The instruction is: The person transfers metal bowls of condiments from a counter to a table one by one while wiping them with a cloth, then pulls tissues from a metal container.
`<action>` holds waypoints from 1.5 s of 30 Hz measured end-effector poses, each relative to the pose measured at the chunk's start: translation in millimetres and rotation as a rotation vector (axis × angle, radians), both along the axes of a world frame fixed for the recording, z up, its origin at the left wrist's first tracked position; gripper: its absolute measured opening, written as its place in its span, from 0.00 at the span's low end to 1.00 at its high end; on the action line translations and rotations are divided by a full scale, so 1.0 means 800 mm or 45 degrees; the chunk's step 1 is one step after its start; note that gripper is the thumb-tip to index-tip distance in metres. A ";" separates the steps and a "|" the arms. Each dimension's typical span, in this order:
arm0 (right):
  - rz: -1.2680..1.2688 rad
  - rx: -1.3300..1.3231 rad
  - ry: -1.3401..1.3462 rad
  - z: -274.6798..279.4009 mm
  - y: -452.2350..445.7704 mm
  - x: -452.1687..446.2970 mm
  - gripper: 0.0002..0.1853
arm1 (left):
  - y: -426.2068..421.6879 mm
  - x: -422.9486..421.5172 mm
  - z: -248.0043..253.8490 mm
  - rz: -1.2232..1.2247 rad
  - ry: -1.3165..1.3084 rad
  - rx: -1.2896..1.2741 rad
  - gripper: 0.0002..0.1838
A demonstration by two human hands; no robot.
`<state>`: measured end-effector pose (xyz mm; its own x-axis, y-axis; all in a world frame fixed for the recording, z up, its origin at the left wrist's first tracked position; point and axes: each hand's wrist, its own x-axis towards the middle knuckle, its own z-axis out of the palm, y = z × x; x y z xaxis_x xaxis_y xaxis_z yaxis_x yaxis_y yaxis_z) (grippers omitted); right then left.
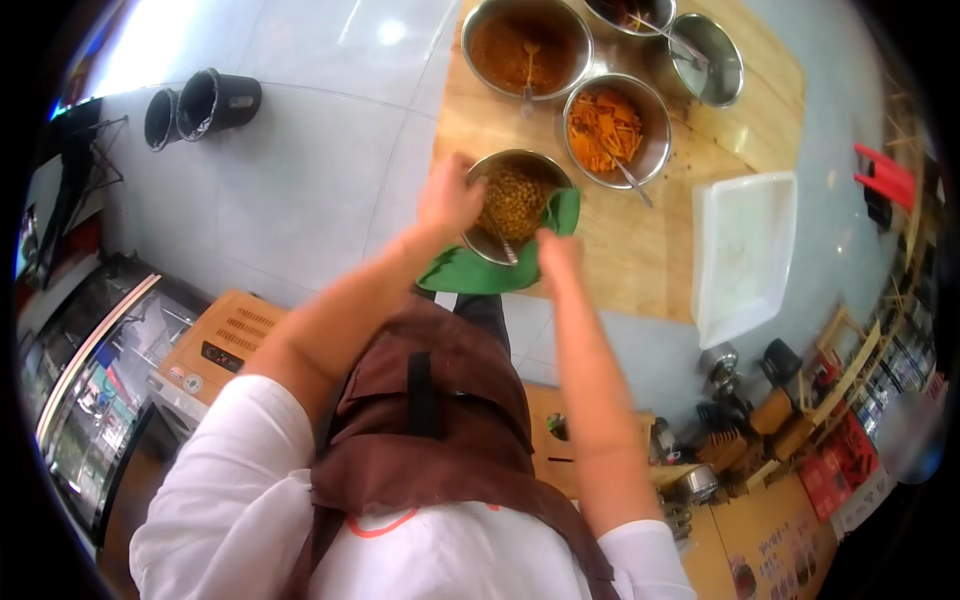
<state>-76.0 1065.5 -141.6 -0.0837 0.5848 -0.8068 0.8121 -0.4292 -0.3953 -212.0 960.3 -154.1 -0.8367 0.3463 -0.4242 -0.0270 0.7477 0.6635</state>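
Note:
A round steel bowl (470, 232) at the near left corner of the wooden table holds small yellowish-brown pieces, perhaps beans or peanuts, with a spoon (507, 250) leaning in it. My left hand (450, 197) is closed on the bowl's left rim. A green cloth (480, 273) lies under the near side of the bowl and rises along its right side. My right hand (558, 255) is closed on the cloth at the bowl's right edge, its fingers partly hidden.
On the wooden table (655, 255) stand a steel bowl of orange-red strips (605, 125), a bowl of reddish sauce (515, 55), two more steel bowls at the back and a white plastic tub (745, 255). Black bins (225, 105) stand on the floor at left.

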 end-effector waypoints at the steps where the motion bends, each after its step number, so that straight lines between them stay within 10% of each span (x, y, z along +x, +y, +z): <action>1: 0.284 -0.005 -0.035 -0.005 0.028 0.003 0.15 | 0.014 -0.018 0.007 -0.230 0.153 0.077 0.16; 3: 0.567 -0.018 -0.071 0.000 0.048 -0.007 0.15 | 0.036 -0.040 0.009 -0.461 0.302 0.154 0.18; 5: 0.830 0.083 -0.056 0.018 0.057 -0.024 0.15 | 0.055 -0.050 0.005 -0.860 -0.285 0.107 0.27; 7: 0.796 0.236 0.026 -0.005 0.041 -0.005 0.15 | 0.051 -0.041 0.003 -0.609 -0.488 0.283 0.31; 18: -0.978 0.203 0.186 -0.007 -0.106 0.010 0.13 | -0.018 0.057 -0.002 0.640 -0.394 0.487 0.18; 22: -0.619 0.106 0.159 0.010 -0.068 0.014 0.14 | -0.025 0.054 -0.005 0.615 -0.451 0.481 0.18; 24: -0.175 0.162 0.083 0.012 -0.035 0.028 0.15 | -0.018 0.032 0.014 0.007 -0.307 0.055 0.21; 28: 0.342 0.042 -0.044 0.004 0.034 0.021 0.17 | 0.023 -0.022 0.014 -0.533 0.042 0.334 0.23; 32: 0.400 -0.109 -0.021 0.015 0.037 0.016 0.17 | 0.052 -0.038 -0.008 -0.602 -0.481 0.361 0.20; 40: -0.940 -0.526 0.511 -0.003 -0.058 0.024 0.11 | 0.029 0.004 -0.001 0.140 -0.416 0.435 0.18; 45: -1.097 -0.481 0.539 0.004 -0.072 0.013 0.10 | 0.012 0.047 0.010 0.537 -0.423 0.589 0.20</action>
<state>-65.2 1008.3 -138.6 -0.0760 0.2951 -0.9524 -0.0045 -0.9553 -0.2957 -174.6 970.1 -146.1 -0.7911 0.2273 -0.5679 -0.5082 0.2723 0.8170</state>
